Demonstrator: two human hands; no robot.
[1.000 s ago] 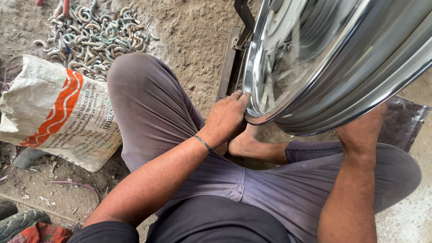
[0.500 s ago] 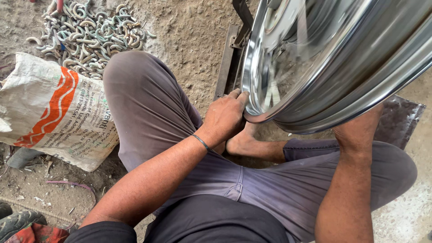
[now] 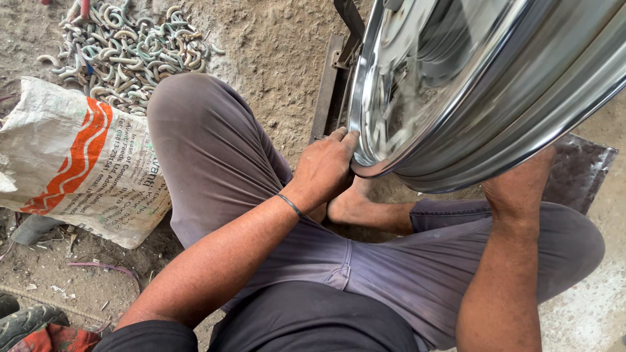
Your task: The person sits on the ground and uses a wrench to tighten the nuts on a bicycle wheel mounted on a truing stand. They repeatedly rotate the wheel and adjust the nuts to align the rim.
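A large shiny chrome wheel rim (image 3: pixel 495 91) stands upright in front of me, blurred as if spinning. My left hand (image 3: pixel 326 166) rests its fingertips on the rim's left edge, with a thin band on the wrist. My right hand (image 3: pixel 521 179) reaches up under the rim's lower right side; its fingers are hidden behind the metal. I sit cross-legged on the ground in grey trousers, one bare foot (image 3: pixel 355 205) below the rim.
A metal stand (image 3: pixel 332 78) holds the rim at the back. A white sack with orange stripes (image 3: pixel 72 163) lies at the left. A pile of curved metal hooks (image 3: pixel 130 52) lies on the dirt at top left. A dark metal plate (image 3: pixel 580 173) sits at the right.
The view has shifted slightly; my left hand stays on the rim's edge and the rim keeps turning. My right arm holds the same place.
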